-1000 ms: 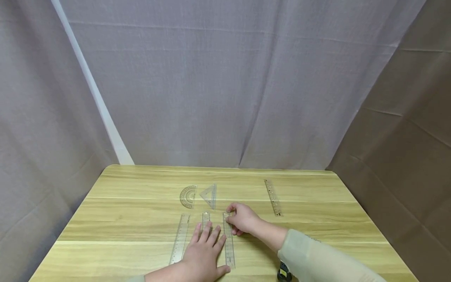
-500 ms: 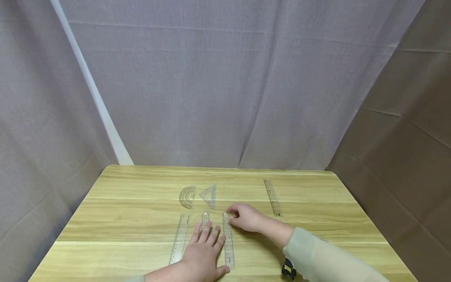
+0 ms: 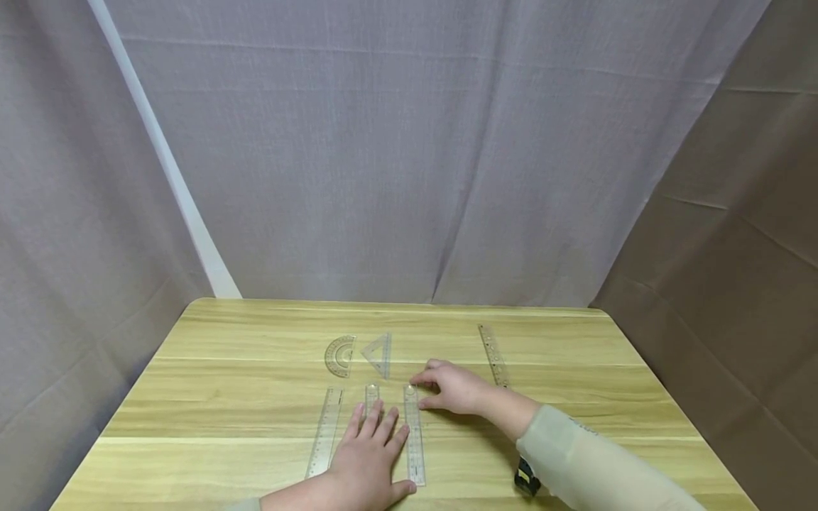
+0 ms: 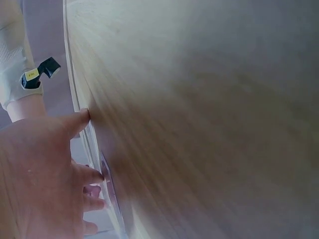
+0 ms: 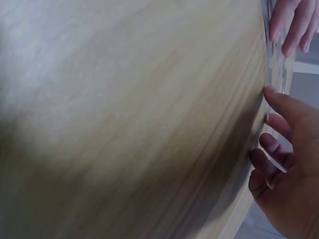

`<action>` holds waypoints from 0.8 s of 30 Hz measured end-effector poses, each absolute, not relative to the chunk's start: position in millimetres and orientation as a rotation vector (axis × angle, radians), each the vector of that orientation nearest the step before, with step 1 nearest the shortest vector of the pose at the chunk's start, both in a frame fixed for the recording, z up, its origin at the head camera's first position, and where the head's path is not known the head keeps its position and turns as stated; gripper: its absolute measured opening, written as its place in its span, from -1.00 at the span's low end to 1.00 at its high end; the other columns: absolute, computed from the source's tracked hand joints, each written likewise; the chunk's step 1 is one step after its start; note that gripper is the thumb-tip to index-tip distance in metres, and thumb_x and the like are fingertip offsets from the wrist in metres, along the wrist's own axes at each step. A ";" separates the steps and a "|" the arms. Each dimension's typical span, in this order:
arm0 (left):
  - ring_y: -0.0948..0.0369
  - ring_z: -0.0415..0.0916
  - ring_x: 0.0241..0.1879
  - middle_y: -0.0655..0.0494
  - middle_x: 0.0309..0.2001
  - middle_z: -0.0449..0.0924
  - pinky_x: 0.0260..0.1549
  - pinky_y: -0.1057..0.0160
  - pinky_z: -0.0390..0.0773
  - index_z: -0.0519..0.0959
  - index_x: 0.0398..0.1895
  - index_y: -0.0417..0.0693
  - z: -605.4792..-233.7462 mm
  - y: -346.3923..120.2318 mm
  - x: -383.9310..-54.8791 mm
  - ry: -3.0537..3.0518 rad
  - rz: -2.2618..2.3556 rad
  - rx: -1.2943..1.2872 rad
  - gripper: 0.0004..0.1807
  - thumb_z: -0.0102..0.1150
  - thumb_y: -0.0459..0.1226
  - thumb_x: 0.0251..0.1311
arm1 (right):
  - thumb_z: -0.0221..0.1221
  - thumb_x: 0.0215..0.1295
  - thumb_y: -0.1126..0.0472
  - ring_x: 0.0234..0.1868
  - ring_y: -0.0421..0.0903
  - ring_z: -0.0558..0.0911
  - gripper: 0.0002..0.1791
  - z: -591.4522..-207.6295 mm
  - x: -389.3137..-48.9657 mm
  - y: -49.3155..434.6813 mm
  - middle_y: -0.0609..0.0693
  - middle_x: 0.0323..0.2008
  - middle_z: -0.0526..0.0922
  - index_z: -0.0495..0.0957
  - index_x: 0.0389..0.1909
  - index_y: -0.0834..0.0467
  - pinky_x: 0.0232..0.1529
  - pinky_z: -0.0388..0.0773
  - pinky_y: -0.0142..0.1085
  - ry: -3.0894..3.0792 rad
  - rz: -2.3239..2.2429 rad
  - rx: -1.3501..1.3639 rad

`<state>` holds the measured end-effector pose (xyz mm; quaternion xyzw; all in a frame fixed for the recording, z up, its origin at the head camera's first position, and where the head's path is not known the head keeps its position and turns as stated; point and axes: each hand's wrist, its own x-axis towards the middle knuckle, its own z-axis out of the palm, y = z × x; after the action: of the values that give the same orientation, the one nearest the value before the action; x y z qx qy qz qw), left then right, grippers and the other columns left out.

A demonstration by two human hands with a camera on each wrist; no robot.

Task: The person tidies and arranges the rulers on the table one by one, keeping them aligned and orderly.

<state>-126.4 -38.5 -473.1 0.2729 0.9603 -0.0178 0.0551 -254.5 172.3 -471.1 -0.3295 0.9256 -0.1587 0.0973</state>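
Note:
Palm down, my left hand (image 3: 367,468) lies with spread, straight fingers over the near part of a middle clear ruler (image 3: 373,391); its thumb reaches the near end of the right-hand clear ruler (image 3: 414,436). At that ruler's far end is my right hand (image 3: 456,388), index fingertip by the top corner and thumb tip beside the right edge. In the right wrist view my right hand (image 5: 299,149) shows a gap between thumb and index, the other fingers loosely bent. A third clear ruler (image 3: 326,429) lies left of my left hand, its near end partly hidden.
Beyond the rulers lie a clear protractor (image 3: 331,355) and a set square (image 3: 386,355). Another clear ruler (image 3: 491,351) lies at the back right, its near end behind my right wrist. A black and yellow object (image 3: 526,479) shows under the right sleeve. Grey curtains (image 3: 319,177) surround the wooden table (image 3: 192,397).
My right hand has shifted slightly right, its thumb coming off the ruler's face to the right edge. The left hand and the rulers have stayed in place.

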 end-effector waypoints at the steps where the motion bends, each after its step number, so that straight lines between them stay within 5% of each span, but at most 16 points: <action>1: -0.09 -0.10 0.53 0.03 0.53 0.09 0.43 -0.23 -0.08 0.28 0.49 0.19 -472.8 -38.5 -126.3 2.917 -0.053 0.825 -0.08 -0.15 0.46 0.17 | 0.37 0.20 -0.02 -0.27 -0.29 0.47 -0.50 -471.6 -255.3 172.6 -0.22 -0.24 0.50 0.62 0.15 0.04 -0.17 0.52 -0.33 2.746 -0.465 -0.991; 24: -0.07 -0.08 0.53 0.01 0.53 0.11 0.44 -0.19 -0.09 0.25 0.51 0.10 -471.3 -37.6 -125.3 2.934 -0.064 0.790 -0.01 -0.12 0.48 0.14 | 0.36 0.21 -0.07 -0.26 -0.31 0.48 -0.54 -474.4 -254.8 173.6 -0.23 -0.20 0.53 0.64 0.10 -0.01 -0.15 0.54 -0.31 2.793 -0.431 -0.983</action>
<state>-125.3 -37.6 -471.3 0.2596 0.9641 -0.0211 0.0511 -254.8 173.6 -474.4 -0.3276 0.9309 -0.1436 0.0747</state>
